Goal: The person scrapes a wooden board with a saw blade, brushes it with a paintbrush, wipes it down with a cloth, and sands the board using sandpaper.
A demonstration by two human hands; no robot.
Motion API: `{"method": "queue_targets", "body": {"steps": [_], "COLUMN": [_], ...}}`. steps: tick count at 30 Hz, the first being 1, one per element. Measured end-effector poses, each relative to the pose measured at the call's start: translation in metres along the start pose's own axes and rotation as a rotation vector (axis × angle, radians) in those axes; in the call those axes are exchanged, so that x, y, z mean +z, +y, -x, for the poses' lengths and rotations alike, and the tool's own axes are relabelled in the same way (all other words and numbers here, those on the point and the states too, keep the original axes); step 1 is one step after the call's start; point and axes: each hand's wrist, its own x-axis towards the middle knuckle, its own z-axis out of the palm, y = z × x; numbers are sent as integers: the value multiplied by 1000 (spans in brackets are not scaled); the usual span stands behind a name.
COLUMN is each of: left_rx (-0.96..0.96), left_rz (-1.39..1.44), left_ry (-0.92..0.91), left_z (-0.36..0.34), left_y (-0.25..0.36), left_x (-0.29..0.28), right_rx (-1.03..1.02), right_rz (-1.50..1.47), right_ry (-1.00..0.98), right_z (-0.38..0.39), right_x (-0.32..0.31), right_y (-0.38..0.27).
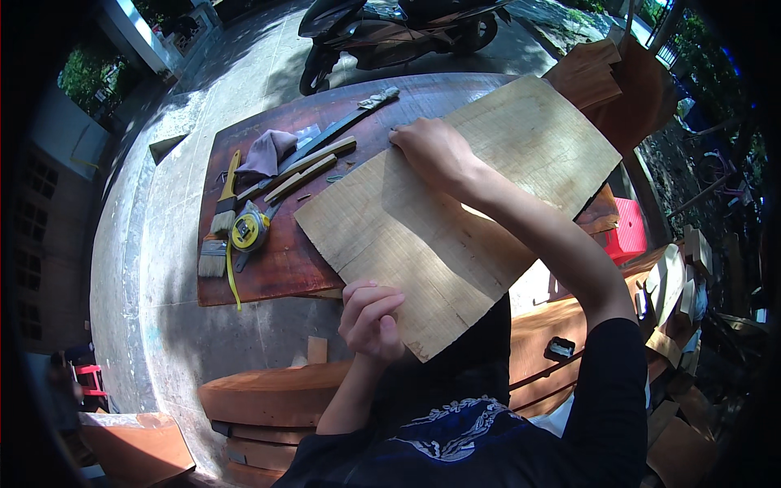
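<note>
A wide pale wooden board (496, 179) lies slanted across the dark red table, its near corner jutting past the table's edge toward my body. My right hand (431, 150) reaches over the board, fingers curled at its far long edge; the fingertips are partly hidden. At the near left end, my left hand (370, 319) has its fingers bent against the board's edge. Left of the board are a yellow tape measure (249, 231) with some tape pulled out, two paintbrushes (214, 255), narrow wood strips (301, 177) and a crumpled mauve cloth (267, 153).
The table (272, 281) has a long dark metal ruler-like bar (346, 124) on it. A motorbike (399, 37) is parked beyond. Brown curved wood pieces (272, 396) lie by my left side. A red stool (626, 230) and stacked timber offcuts (675, 285) stand at right.
</note>
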Motion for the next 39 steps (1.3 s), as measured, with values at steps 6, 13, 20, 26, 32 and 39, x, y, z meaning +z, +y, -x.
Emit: {"method": "queue_targets", "body": {"steps": [6,13,20,26,32,39], "left_rx": [58,29,141,67,-90,-189], "left_rz": [-48,-106,-106,-124,-338,-486], "left_ry": [14,-66,-17,27,-96,-257], "left_z": [5,13,22,19,6,2], "left_y": [-2,6,4,-7,-7,5], "left_x": [2,-1,-5,-1,-13,-16], "right_rx": [-495,-250,-282,-491,-98,-278], "right_rz": [32,188,113,110,39,137], "right_ry": [556,304,140,383,386,458], "right_z": [11,5,36,93,132,185], "right_x": [61,42,29,52,33,53], "right_y": [-63,-38,-35,-46,6,-55]}}
